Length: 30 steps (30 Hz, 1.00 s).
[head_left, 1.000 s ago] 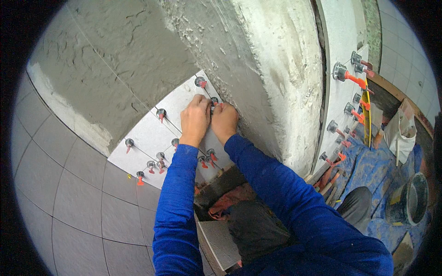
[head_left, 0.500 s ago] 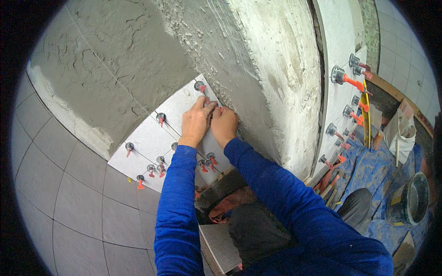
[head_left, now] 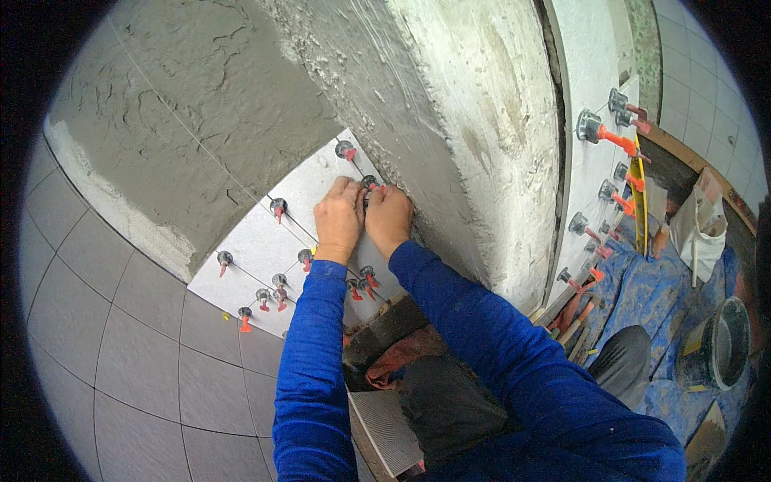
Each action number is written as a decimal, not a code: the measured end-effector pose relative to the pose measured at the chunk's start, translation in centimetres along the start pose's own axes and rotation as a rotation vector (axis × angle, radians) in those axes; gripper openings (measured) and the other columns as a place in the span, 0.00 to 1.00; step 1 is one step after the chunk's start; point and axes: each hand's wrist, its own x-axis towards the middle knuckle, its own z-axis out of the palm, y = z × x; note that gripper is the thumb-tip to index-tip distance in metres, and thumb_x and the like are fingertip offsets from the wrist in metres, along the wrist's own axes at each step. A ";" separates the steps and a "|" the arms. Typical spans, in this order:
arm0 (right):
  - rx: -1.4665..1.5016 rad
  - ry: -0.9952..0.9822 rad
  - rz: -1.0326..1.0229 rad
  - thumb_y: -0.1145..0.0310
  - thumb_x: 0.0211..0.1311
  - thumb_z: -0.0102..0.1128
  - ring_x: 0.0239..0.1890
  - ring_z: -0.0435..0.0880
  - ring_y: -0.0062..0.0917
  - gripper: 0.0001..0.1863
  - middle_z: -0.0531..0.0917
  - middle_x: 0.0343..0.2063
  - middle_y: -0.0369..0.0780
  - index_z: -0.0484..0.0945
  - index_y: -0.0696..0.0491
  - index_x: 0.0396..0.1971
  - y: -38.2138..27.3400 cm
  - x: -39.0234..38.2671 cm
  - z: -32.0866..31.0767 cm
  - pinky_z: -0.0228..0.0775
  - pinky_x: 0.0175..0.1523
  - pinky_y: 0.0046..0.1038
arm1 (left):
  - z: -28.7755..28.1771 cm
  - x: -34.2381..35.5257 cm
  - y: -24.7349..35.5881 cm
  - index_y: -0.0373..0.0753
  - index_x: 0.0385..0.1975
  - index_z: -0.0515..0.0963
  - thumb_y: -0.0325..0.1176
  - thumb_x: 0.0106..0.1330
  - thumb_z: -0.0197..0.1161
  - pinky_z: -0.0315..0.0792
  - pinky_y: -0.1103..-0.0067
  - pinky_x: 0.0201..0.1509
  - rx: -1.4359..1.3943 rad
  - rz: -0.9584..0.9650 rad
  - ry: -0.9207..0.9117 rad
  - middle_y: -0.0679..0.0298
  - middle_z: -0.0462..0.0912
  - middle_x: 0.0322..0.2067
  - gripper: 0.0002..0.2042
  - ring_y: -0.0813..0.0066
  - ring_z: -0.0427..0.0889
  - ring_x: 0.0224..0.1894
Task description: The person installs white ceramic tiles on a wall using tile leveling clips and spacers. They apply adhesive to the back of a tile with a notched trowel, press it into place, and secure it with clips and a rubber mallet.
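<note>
1. Grey floor tiles [head_left: 136, 345] spread along the left, beside rough, wet-looking mortar [head_left: 201, 80].
2. White tiles [head_left: 249, 241] adjoin that mortar, dotted with dark-and-red clips.
3. Left hand [head_left: 339, 221], blue-sleeved, has its fingers bent and drawn narrow; I cannot tell whether they grip anything.
4. One dark-and-red clip [head_left: 369, 182] stands near the white tiles' right edge, just at the fingertips of both hands.
5. Right hand [head_left: 389, 217] is curled narrow close beside the left; its fingertips are hidden, so its grip cannot be told.
6. Farther right, a white upright strip [head_left: 590, 56] bears more clips.
7. Blue sheeting [head_left: 642, 297] lies beyond, with a dark bucket [head_left: 692, 353].
</note>
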 end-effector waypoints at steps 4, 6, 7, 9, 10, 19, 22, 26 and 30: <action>-0.058 -0.023 -0.005 0.67 0.66 0.55 0.37 0.87 0.51 0.15 0.85 0.31 0.58 0.84 0.64 0.32 -0.2 -0.1 -0.3 0.76 0.44 0.44 | -0.1 0.0 0.6 0.40 0.45 0.85 0.31 0.64 0.65 0.80 0.64 0.42 -0.042 0.037 0.020 0.58 0.83 0.43 0.11 0.54 0.86 0.39; -0.034 -0.012 0.003 0.66 0.66 0.55 0.36 0.87 0.51 0.15 0.85 0.30 0.58 0.83 0.64 0.31 -0.3 -0.2 -0.3 0.76 0.44 0.44 | -0.4 0.0 0.6 0.41 0.48 0.85 0.30 0.63 0.66 0.80 0.64 0.43 -0.078 -0.009 -0.016 0.58 0.82 0.45 0.13 0.54 0.86 0.39; -0.022 -0.002 0.005 0.66 0.66 0.55 0.36 0.87 0.51 0.16 0.85 0.30 0.58 0.83 0.64 0.30 -0.3 -0.2 -0.3 0.76 0.43 0.45 | -0.6 0.1 0.6 0.41 0.50 0.85 0.30 0.63 0.66 0.80 0.64 0.43 -0.101 -0.022 -0.031 0.58 0.82 0.47 0.15 0.54 0.86 0.39; -0.019 0.014 0.009 0.66 0.66 0.54 0.35 0.87 0.51 0.16 0.85 0.30 0.58 0.83 0.64 0.29 -0.4 -0.1 -0.2 0.76 0.43 0.45 | -0.8 0.2 0.5 0.41 0.48 0.85 0.31 0.62 0.67 0.80 0.65 0.42 -0.092 -0.018 -0.037 0.59 0.82 0.45 0.14 0.55 0.86 0.40; -0.021 0.007 0.028 0.66 0.67 0.54 0.35 0.87 0.51 0.16 0.85 0.29 0.57 0.83 0.64 0.28 -0.4 -0.1 -0.1 0.76 0.43 0.45 | -0.9 0.2 0.5 0.41 0.47 0.85 0.31 0.61 0.67 0.80 0.65 0.42 -0.080 -0.036 -0.051 0.60 0.82 0.44 0.14 0.56 0.86 0.40; -0.013 -0.020 0.046 0.68 0.67 0.55 0.32 0.86 0.50 0.14 0.85 0.27 0.55 0.82 0.62 0.28 0.3 -0.1 0.2 0.75 0.40 0.45 | -1.2 1.5 0.2 0.43 0.41 0.85 0.33 0.61 0.65 0.80 0.66 0.38 0.068 0.195 -0.075 0.63 0.79 0.39 0.10 0.61 0.85 0.38; -0.040 0.001 -0.008 0.68 0.66 0.56 0.32 0.86 0.51 0.13 0.84 0.27 0.56 0.82 0.63 0.28 0.3 -0.1 0.2 0.75 0.40 0.45 | -1.0 2.0 -0.2 0.42 0.40 0.85 0.33 0.62 0.64 0.80 0.66 0.36 0.085 0.292 -0.060 0.62 0.79 0.38 0.09 0.61 0.86 0.37; -0.007 0.010 -0.031 0.68 0.66 0.56 0.33 0.86 0.52 0.14 0.84 0.28 0.57 0.82 0.63 0.28 0.0 -0.2 0.0 0.75 0.40 0.45 | -0.4 1.3 0.2 0.42 0.44 0.84 0.34 0.63 0.64 0.79 0.65 0.36 0.139 0.044 -0.069 0.60 0.80 0.40 0.11 0.58 0.86 0.37; -0.007 0.032 -0.026 0.68 0.66 0.54 0.33 0.86 0.52 0.14 0.85 0.28 0.56 0.82 0.63 0.28 -0.1 -0.3 -0.2 0.75 0.41 0.46 | -0.5 0.2 0.8 0.40 0.44 0.82 0.34 0.63 0.65 0.79 0.64 0.36 0.014 0.009 -0.031 0.59 0.80 0.41 0.12 0.55 0.86 0.38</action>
